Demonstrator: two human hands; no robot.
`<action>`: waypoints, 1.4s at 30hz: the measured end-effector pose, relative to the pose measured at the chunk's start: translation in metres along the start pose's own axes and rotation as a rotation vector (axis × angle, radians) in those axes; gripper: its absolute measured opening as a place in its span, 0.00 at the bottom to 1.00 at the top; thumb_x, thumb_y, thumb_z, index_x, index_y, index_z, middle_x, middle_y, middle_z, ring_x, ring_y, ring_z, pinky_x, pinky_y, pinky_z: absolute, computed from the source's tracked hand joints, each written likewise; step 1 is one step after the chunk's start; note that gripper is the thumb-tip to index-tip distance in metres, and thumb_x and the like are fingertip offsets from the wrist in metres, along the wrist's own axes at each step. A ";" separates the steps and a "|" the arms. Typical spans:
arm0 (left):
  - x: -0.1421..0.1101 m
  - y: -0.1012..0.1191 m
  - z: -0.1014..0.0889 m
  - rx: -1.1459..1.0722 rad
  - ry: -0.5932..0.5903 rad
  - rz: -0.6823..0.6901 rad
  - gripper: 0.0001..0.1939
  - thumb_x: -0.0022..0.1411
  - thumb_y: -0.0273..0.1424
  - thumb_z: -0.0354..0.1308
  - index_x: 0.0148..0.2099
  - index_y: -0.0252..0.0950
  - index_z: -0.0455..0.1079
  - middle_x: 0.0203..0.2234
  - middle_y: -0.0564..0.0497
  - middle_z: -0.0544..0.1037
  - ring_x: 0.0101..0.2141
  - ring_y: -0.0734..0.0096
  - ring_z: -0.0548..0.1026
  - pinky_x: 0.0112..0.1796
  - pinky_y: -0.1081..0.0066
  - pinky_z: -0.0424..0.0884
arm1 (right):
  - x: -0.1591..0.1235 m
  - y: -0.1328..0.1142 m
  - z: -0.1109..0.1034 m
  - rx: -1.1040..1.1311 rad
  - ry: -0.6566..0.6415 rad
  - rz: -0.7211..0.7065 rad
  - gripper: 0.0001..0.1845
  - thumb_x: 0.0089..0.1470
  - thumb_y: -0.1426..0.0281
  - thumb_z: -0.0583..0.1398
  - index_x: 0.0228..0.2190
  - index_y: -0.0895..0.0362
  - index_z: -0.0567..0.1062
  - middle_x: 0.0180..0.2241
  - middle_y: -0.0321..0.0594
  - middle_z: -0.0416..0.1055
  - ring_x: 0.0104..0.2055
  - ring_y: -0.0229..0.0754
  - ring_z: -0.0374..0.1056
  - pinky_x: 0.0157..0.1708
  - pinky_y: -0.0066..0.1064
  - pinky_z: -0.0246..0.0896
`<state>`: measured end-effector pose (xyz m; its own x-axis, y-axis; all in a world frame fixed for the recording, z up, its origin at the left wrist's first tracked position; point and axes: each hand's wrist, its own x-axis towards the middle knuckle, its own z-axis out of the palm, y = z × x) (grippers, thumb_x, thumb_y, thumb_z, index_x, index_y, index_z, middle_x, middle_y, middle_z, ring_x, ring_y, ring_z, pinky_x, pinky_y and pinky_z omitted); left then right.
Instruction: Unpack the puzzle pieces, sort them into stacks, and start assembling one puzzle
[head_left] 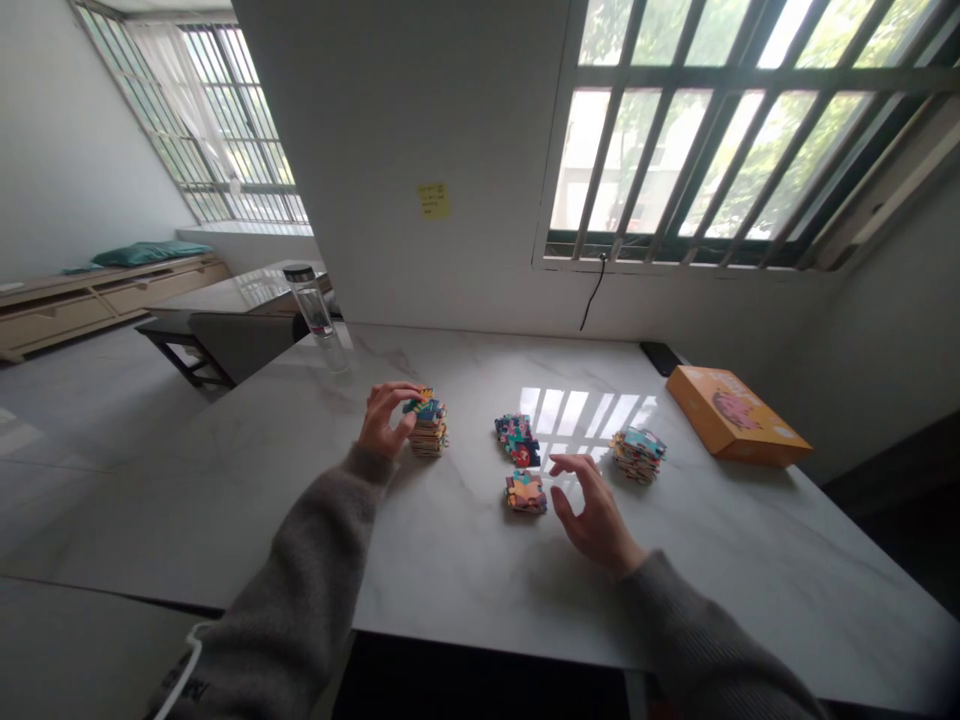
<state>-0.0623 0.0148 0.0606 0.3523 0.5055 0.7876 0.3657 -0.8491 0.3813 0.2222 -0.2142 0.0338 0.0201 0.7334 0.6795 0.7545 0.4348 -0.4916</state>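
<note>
- The tall stack of puzzle pieces is standing on the white table, its long axis running upright.
- The left hand, nearest to it, is gripping its top from the left.
- The low stack is lying between the hands, nearer the right.
- The right hand is curving open just right of it, apart, fingers pointing leftward.
- Loosely overlapping pieces are lying just beyond the low stack.

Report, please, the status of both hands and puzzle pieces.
Left hand at tall stack, grip unclear. Right hand open, empty, beside small stack. Dark pieces lie between hands.
</note>
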 end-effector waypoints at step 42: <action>-0.050 0.090 0.086 -0.218 -0.525 0.242 0.16 0.56 0.33 0.65 0.46 0.38 0.68 0.44 0.45 0.75 0.46 0.58 0.72 0.48 0.59 0.66 | -0.003 0.018 0.013 -0.022 -0.211 0.067 0.24 0.55 0.71 0.66 0.51 0.50 0.68 0.46 0.43 0.72 0.49 0.51 0.67 0.50 0.47 0.67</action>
<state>0.0272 -0.0734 0.0142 0.8006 0.2557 0.5419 0.0572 -0.9329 0.3556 0.2273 -0.2021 0.0160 -0.0651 0.8542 0.5158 0.7701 0.3717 -0.5185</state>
